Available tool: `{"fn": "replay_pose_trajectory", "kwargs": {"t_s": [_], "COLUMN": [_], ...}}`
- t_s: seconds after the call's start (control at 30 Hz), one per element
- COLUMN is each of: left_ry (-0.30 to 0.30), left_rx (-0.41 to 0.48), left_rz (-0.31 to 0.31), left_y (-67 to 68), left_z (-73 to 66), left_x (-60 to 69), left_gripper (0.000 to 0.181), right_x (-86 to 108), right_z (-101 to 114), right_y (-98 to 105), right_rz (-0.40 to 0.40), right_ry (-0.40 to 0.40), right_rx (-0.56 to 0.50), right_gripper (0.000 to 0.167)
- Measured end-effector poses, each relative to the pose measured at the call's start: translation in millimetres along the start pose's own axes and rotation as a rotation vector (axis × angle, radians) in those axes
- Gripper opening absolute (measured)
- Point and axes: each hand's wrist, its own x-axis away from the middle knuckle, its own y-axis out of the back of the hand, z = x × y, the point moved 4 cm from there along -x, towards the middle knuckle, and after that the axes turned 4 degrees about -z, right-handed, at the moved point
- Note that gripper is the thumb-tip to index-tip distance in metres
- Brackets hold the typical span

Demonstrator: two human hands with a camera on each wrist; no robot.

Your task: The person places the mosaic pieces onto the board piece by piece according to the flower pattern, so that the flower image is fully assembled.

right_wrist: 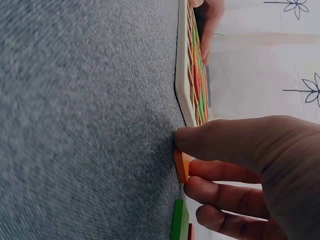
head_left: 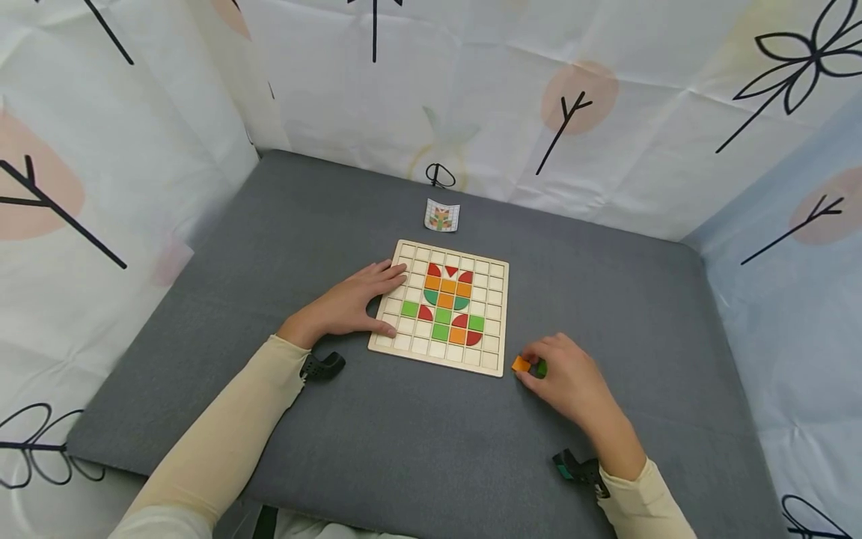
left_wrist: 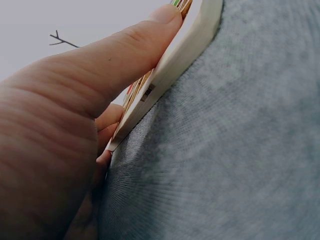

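Note:
A wooden grid board (head_left: pixel 504 322) lies flat on the grey surface, with red, orange, green and teal tiles set in its middle cells. My left hand (head_left: pixel 350 299) rests on the board's left edge, fingers extended and thumb over the rim (left_wrist: pixel 170 70). Off the board's lower right corner, my right hand (head_left: pixel 563 374) pinches an orange tile (right_wrist: pixel 181 166) between thumb and fingertips, low over the surface. Just beside it are a green tile (right_wrist: pixel 179 220) and a sliver of a red piece (right_wrist: pixel 191 233), partly covered by the hand in the head view.
Behind the board lies a small card (head_left: pixel 442 216) printed with a coloured tile pattern. The grey padded surface (head_left: pixel 606 284) extends around the board. White printed cloth (head_left: pixel 498 97) hangs at the back and sides.

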Motion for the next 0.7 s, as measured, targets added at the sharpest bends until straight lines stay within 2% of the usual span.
{"fn": "replay_pose_trajectory", "kwargs": {"t_s": [0.27,0.5,0.7], "left_ry": [0.005,0.007,-0.009], "left_rx": [-0.007,-0.001,0.005], "left_rz": [0.003,0.001,0.001], "left_y": [0.3,0.8,0.8], "left_z": [1.0,1.6,0.0], "left_x": [-0.7,-0.4,0.1], "left_gripper": [0.113,0.113,0.112], "right_x": [-3.7,-17.7,-31.4], "right_z": [4.4,17.9,33.9], "right_y": [0.7,11.9,17.5], "right_rz": [-0.012,-0.098,-0.120], "right_ry": [-0.008,0.092,0.164], "right_rx": [-0.019,-0.047,-0.071], "right_gripper": [0.018,0.021,0.022]}}
